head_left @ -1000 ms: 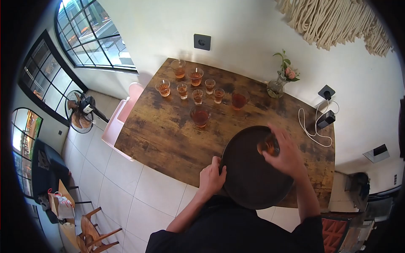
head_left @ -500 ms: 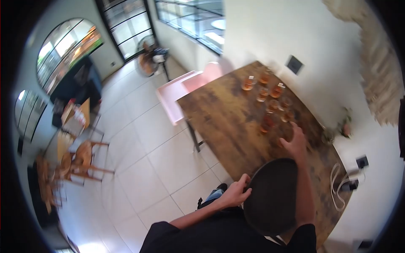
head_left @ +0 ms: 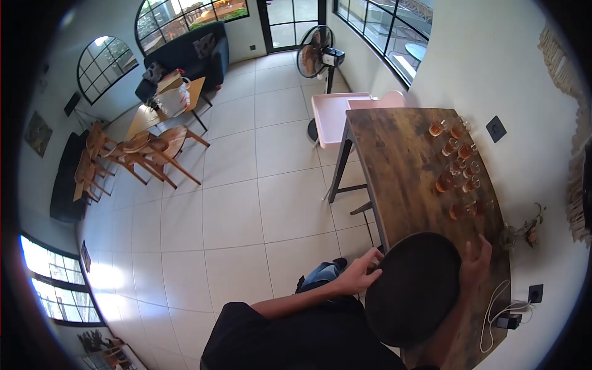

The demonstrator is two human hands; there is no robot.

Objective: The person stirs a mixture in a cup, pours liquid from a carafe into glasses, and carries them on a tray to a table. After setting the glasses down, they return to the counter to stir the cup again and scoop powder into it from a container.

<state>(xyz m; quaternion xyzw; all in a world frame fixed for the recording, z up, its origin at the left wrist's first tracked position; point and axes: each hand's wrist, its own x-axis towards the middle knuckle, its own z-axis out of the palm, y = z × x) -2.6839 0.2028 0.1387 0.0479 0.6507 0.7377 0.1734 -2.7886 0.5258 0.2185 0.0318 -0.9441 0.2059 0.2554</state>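
Observation:
A round dark tray [head_left: 413, 290] is tilted up in front of my body, beside the table edge. My left hand [head_left: 361, 273] is closed on the tray's left rim. To the right of the tray, my right hand [head_left: 476, 262] is raised over the table with its fingers apart and nothing visible in them; part of its forearm is behind the tray. Several small glass cups of amber drink [head_left: 444, 182] stand in a group on the wooden table [head_left: 401, 160]. Closest to my right hand are two of them, including one glass cup [head_left: 456, 211].
A pink high chair [head_left: 336, 117] adjoins the table's far end, with a standing fan [head_left: 317, 52] beyond. At the right wall are a flower vase [head_left: 509, 237] and a white cable [head_left: 487, 317] with a black plug. Wooden chairs [head_left: 148, 148] stand across the tiled floor.
My view has swung left. My right hand has drawn back from the glass cups toward the tray, and two cups now show where it was. My left hand still holds the tray.

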